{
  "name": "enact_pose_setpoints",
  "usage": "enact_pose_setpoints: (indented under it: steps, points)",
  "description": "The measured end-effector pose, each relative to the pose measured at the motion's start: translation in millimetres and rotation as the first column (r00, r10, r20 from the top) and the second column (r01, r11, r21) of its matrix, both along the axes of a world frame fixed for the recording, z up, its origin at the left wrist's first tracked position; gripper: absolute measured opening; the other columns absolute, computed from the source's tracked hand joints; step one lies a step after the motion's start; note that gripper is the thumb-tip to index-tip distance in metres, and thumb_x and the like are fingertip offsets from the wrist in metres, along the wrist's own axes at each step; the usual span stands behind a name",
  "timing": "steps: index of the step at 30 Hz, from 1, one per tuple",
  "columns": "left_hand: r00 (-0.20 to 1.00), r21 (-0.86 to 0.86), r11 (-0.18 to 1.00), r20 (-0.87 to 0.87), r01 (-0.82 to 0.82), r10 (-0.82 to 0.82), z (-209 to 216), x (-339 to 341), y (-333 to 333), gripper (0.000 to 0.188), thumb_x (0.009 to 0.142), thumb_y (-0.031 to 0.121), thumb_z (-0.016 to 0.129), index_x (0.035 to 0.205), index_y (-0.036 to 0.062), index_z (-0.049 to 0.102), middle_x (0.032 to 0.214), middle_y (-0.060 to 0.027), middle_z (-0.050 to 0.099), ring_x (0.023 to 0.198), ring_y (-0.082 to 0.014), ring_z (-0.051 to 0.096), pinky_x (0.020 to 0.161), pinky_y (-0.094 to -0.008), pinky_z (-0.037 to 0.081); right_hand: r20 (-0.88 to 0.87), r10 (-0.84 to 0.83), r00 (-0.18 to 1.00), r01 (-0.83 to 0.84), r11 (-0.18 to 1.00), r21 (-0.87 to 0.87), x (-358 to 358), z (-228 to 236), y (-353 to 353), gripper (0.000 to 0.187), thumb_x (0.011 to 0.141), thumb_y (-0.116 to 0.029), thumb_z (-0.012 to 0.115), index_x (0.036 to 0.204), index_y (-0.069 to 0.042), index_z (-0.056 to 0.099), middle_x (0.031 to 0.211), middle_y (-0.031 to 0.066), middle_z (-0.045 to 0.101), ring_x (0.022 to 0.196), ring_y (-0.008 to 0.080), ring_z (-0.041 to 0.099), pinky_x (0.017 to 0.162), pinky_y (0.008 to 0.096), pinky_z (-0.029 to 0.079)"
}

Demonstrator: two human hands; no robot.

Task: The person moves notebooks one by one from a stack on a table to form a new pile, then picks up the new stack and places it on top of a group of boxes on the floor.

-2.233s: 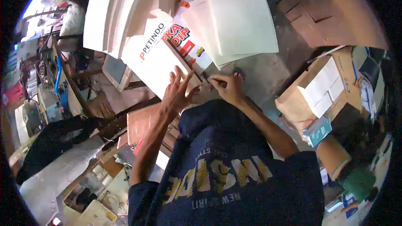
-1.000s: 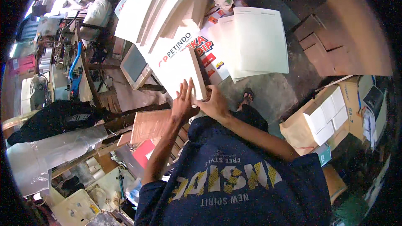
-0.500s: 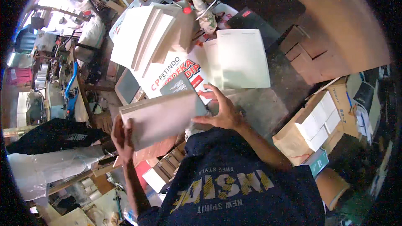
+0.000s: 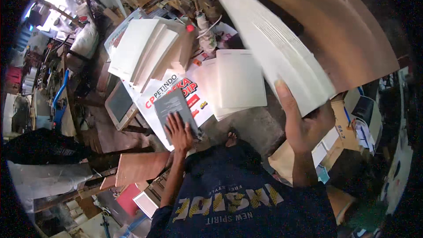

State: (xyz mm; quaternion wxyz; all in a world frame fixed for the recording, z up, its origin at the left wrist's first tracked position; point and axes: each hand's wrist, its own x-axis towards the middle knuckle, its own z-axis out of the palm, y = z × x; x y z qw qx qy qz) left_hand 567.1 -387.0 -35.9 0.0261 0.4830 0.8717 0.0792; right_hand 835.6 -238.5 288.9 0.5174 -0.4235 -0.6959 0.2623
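My right hand [image 4: 310,128] grips a thick white stack of bound paper blocks [image 4: 275,46] near its lower end, thumb on the near face, and holds it raised at the right. With fingers spread, my left hand [image 4: 178,134] lies on a dark grey booklet or cover [image 4: 171,102]. Under that cover is a white printed sheet [image 4: 152,125] with red and black lettering. Beyond it, several white paper blocks [image 4: 136,50] lean in an overlapping pile. More pale page blocks [image 4: 241,78] lie between the pile and the raised stack.
A large brown cardboard sheet [image 4: 352,35] curves across the far right. An open carton [image 4: 341,134] with white blocks stands at the right. Left of the printed sheet is a wood-framed panel [image 4: 119,105]. Tools crowd the far bench [image 4: 154,0]; a reddish-brown board [image 4: 141,167] lies near left.
The block that both hands held in front of me is now in my right hand alone, swung up to the right. My left hand has moved onto the grey cover.
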Motion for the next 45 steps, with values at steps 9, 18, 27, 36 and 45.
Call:
enact_pose_setpoints:
  steps: [9,18,27,36,45]
  points:
    - [0.996,-0.172,0.981,-0.013,-0.093,0.092,49.2,-118.8,37.8,0.065,0.091,0.05,0.048,0.136,0.0036,0.042,0.133,-0.0243,0.049,0.123,-0.0386,0.046,0.106,-0.0522,0.029,0.583,0.113,0.805,-0.237,0.961,0.141,-32.5,-181.5,23.6,0.063,0.071,-0.012,0.067,0.132,-0.019,0.052,0.142,0.0177,0.039,0.13,0.0356,0.039,0.108,0.0479,0.03]
    - [0.739,0.573,0.658,0.13,0.489,-0.662,176.3,13.0,238.1,0.037,0.085,0.023,0.063,0.114,0.0014,0.057,0.111,-0.0242,0.06,0.101,-0.0416,0.057,0.087,-0.0428,0.047,0.299,0.192,0.935,-0.241,0.961,0.135,-34.7,-183.3,1.2,0.034,0.076,-0.028,0.073,0.102,-0.007,0.067,0.105,0.0135,0.062,0.1,0.0304,0.057,0.088,0.041,0.045]
    - [0.579,0.45,0.595,0.191,0.665,-0.792,110.9,7.9,336.1,0.05,0.082,0.03,0.065,0.121,0.0037,0.049,0.116,-0.0212,0.055,0.106,-0.0357,0.055,0.087,-0.0421,0.046,0.558,0.25,0.792,0.037,0.891,-0.453,-41.5,-296.2,-60.6,0.067,0.093,-0.048,0.049,0.146,-0.015,0.024,0.129,0.018,0.037,0.109,0.0279,0.048,0.11,0.0503,0.025]
    - [0.511,0.46,0.598,0.312,0.656,-0.801,105.5,-16.6,308.7,0.063,0.082,0.035,0.065,0.128,0.0031,0.038,0.125,-0.0205,0.047,0.114,-0.0345,0.049,0.092,-0.0417,0.042,-0.51,-0.551,0.661,0.087,0.731,-0.677,-100.7,-224.9,-28.5,0.1,0.09,-0.056,0.052,0.145,0.0,-0.01,0.147,0.0205,0.017,0.132,0.0266,0.029,0.104,0.0322,0.033]
    - [0.422,0.479,0.6,0.433,0.64,-0.796,101.7,-7.6,314.8,0.077,0.081,0.04,0.065,0.136,0.0026,0.027,0.134,-0.0197,0.038,0.121,-0.0333,0.042,0.097,-0.0413,0.039,-0.728,-0.457,0.511,-0.334,0.674,-0.659,-86.8,-215.5,-47.7,0.101,0.078,-0.07,0.057,0.146,-0.008,0.017,0.14,0.0153,0.034,0.114,0.0199,0.049,0.078,0.0351,0.05]
